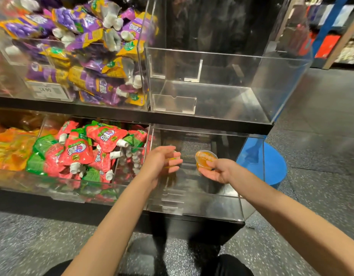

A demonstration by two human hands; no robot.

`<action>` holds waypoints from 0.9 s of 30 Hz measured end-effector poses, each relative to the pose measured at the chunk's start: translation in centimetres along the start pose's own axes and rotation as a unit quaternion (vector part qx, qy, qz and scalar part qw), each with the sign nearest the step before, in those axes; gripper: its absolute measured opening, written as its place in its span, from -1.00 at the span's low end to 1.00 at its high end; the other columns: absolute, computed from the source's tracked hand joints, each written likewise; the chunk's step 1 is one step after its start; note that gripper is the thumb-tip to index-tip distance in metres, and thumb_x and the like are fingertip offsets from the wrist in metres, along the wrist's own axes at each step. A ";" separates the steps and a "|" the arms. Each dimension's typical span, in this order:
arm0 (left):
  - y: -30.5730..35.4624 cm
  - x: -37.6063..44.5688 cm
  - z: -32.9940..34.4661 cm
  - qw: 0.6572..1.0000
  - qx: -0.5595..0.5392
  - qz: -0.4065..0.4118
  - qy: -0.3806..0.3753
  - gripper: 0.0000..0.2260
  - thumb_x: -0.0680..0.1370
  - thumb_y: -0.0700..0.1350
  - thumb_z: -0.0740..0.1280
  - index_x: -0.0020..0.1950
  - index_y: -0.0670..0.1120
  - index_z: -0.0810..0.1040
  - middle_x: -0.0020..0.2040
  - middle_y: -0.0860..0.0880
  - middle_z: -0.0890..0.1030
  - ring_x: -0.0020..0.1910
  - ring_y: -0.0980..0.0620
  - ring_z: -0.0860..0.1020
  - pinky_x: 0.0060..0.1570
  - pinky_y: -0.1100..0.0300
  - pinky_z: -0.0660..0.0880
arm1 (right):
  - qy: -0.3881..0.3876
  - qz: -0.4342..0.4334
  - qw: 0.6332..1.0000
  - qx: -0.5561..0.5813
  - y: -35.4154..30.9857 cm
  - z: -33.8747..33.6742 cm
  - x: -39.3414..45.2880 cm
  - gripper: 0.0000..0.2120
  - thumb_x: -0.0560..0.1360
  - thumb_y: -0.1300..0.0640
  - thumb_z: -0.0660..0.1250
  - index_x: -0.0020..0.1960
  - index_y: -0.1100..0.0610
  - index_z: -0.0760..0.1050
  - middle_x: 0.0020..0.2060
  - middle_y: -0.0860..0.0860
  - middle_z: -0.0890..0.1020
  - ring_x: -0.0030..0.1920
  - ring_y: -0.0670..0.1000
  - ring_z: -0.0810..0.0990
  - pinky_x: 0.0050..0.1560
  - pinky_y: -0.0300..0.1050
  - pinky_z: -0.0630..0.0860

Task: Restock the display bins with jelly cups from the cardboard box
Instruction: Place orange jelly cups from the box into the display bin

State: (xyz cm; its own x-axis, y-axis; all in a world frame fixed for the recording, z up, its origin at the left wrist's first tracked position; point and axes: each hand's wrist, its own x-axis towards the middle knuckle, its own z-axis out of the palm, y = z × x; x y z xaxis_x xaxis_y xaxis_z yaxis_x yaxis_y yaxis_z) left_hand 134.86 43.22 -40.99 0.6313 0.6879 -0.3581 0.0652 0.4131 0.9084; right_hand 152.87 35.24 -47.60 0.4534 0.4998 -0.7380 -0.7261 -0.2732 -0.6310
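- Right hand (216,171): thumb and fingers pinch a small round orange jelly cup (205,159) (foil lid tilted up) over the lower clear acrylic bin (212,208).
- Left hand (162,161): fingers loosely curled just beside it; a yellow sliver shows behind them, so whether it holds anything cannot be told.
- Red-and-green spouted pouches (80,154): adjacent bin, left.

Two hands over the lower right bin (196,204), jelly cup (205,159) in the right hand (217,172), left hand (162,162) beside it, pouch-filled bins (76,160) to the left, upper bin (221,84) above

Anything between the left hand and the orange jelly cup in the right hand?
Head view: no object between left hand and jelly cup held in right hand; only the clear lower bin's bare interior shows.
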 end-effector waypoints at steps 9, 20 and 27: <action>3.0 -0.5 -2.6 0.998 -0.039 0.044 0.031 -0.91 0.58 -0.18 0.25 0.01 -0.12 0.54 -0.12 -0.08 0.65 -0.36 0.12 0.63 -0.28 0.26 0.58 | -0.015 0.011 0.998 -0.067 2.0 3.7 4.0 -0.65 0.59 0.37 0.15 0.38 0.35 0.33 0.17 0.27 0.57 -0.20 0.11 0.71 -0.23 -0.20 0.63; 2.5 -1.5 -2.2 0.999 0.017 0.027 0.019 -0.88 0.61 -0.19 0.19 0.02 -0.12 0.52 -0.07 -0.08 0.62 -0.24 0.05 0.57 -0.21 0.24 0.56 | 0.104 -0.048 0.919 -0.377 1.3 5.0 3.4 -0.66 0.55 0.10 0.29 0.27 0.23 0.42 -0.18 0.17 0.60 -0.52 0.07 0.58 -0.53 -0.22 0.41; -0.7 -3.2 -4.8 0.978 0.184 0.096 -0.023 -0.87 0.60 -0.25 0.22 0.07 -0.19 0.55 -0.16 -0.03 0.63 -0.33 0.10 0.61 -0.26 0.24 0.53 | 0.125 -0.235 0.801 -0.536 0.7 3.7 -2.3 -0.53 0.57 -0.12 0.20 -0.37 0.17 0.48 -0.46 0.04 0.53 -0.38 0.01 0.51 -0.28 -0.18 0.40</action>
State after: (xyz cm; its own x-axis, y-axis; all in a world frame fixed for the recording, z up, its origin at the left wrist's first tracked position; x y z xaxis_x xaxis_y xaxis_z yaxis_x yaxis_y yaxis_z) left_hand 129.04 43.60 -41.51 0.6922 0.7013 -0.1705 0.2103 0.0300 0.9772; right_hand 149.43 36.97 -45.45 0.7327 0.6112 -0.2994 0.3551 -0.7186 -0.5979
